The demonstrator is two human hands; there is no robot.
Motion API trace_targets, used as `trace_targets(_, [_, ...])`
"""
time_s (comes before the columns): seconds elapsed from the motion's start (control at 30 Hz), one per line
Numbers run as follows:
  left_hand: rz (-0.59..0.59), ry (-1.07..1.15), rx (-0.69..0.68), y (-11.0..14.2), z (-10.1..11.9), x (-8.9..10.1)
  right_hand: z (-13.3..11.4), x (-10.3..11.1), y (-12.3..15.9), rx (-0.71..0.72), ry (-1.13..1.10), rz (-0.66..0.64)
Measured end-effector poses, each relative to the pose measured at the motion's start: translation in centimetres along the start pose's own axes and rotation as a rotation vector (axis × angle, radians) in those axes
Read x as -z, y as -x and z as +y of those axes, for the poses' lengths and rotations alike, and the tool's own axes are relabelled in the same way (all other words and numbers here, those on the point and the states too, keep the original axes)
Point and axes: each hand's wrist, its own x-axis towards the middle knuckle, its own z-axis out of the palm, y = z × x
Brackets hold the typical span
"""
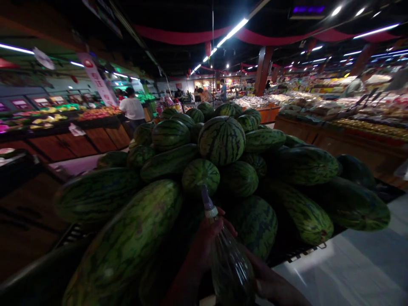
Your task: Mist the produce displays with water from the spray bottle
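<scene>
A clear spray bottle (pixel 228 259) with a purple nozzle and white collar is tilted in front of me at the bottom of the view. My left hand (pixel 208 236) is wrapped around its neck, just under the collar. Lower down, my right hand (pixel 266 276) presses against the bottle's right side; its fingers are partly hidden and dark. Right beyond the nozzle sits a small round watermelon (pixel 201 176), and above it a larger striped watermelon (pixel 222 140). A long pale-green watermelon (pixel 134 238) lies to the left of my hands, and a dark rounded watermelon (pixel 255 223) to the right.
More watermelons (pixel 306 165) are heaped on a dark slatted stand (pixel 293 257). Fruit counters (pixel 73 142) run along the left, and goods displays (pixel 350 140) along the right. A person in a white top (pixel 132 108) stands at the left counter. Pale floor (pixel 357 259) shows at lower right.
</scene>
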Motion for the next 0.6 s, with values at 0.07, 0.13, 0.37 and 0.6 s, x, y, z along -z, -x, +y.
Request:
trace_targets(0.07, [0.082,-0.003,-0.047,0.1,0.4,-0.4,-0.3,0.3,-0.7,0.017,-0.058,-0.065])
trace_targets(0.13, [0.135,-0.012,-0.046,0.2,0.4,-1.0,-0.6,0.4,-0.8,0.026,-0.126,-0.102])
trace_targets(0.37, [0.056,-0.079,0.006,-1.6,-1.0,-3.7,-2.0,1.9,1.1,0.003,-0.234,-0.115])
trace_targets(0.6, [-0.092,-0.193,0.095,-6.0,-4.0,-8.0,-1.8,7.0,4.1,0.055,-0.092,0.056])
